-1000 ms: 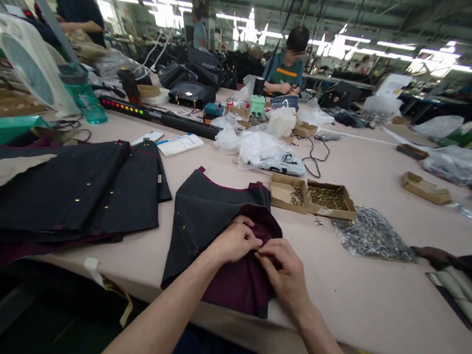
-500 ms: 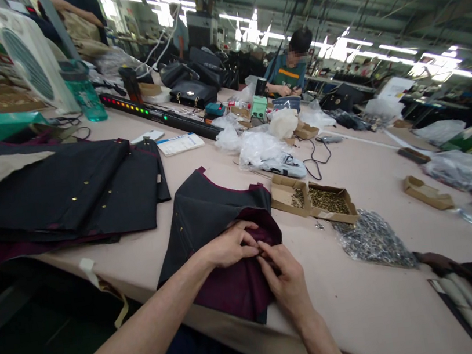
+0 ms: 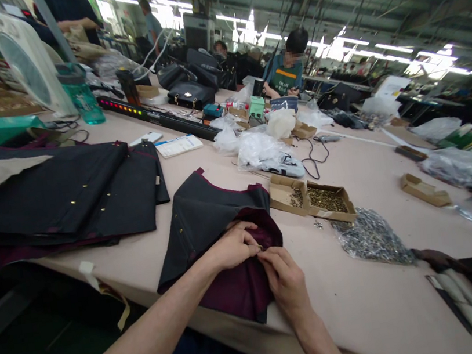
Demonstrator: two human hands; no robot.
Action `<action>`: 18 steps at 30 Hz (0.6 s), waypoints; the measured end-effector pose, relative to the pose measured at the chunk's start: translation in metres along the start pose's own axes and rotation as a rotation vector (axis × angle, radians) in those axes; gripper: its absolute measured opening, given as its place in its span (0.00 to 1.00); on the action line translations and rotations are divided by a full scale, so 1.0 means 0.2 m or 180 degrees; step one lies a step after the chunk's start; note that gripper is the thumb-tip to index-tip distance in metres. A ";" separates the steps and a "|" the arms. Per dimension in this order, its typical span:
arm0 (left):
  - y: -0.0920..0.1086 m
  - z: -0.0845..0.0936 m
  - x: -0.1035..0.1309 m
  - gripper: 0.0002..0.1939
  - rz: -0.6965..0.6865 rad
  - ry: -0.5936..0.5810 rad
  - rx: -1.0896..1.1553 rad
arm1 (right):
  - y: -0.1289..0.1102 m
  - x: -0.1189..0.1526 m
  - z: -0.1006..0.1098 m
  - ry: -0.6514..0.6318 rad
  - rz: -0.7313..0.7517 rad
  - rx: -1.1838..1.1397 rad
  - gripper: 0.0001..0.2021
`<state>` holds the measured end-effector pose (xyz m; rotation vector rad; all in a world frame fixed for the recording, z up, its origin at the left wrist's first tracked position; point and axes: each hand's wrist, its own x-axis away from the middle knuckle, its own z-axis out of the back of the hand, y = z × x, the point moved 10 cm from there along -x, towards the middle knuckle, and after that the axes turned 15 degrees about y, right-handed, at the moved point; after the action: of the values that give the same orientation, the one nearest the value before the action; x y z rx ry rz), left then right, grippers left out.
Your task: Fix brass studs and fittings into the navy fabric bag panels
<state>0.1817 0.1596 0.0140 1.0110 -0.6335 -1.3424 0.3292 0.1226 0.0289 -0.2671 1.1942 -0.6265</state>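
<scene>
A dark grey fabric piece with a maroon lining (image 3: 235,294) lies at the table's front edge, its upper layer folded open. My left hand (image 3: 237,246) reaches into the fold, closed on the maroon lining with thumb and fingertips. Right beside it, my right hand (image 3: 283,273) is closed in a pinch at the same spot. A tiny brass-coloured bit (image 3: 260,248) shows between the fingertips of the two hands; its shape is too small to tell. Small brass studs (image 3: 181,230) dot the grey outer side.
Cardboard trays of small brass parts (image 3: 329,199) and a clear bag of metal pieces (image 3: 374,236) lie to the right. Stacked dark panels (image 3: 106,189) cover the left. Farther back are a light bar (image 3: 152,115), plastic bags, a bottle (image 3: 82,96) and a person (image 3: 285,70).
The right hand's fingers have curled in more tightly, and a brass-coloured bit now shows at the fingertips. The fabric has hardly moved. The camera view has shifted slightly.
</scene>
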 end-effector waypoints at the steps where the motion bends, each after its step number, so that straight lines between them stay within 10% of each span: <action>1: 0.01 0.00 0.00 0.07 -0.0018 0.0002 -0.0038 | 0.00 0.00 0.00 0.0016 -0.0003 -0.0022 0.11; 18: 0.03 0.00 0.01 0.03 -0.0065 -0.0107 -0.0219 | -0.01 0.09 0.06 -0.0343 -0.0005 0.0266 0.08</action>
<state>0.1848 0.1573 0.0186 0.9433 -0.5995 -1.3923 0.3436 0.1095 0.0208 -0.2285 1.0620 -0.6537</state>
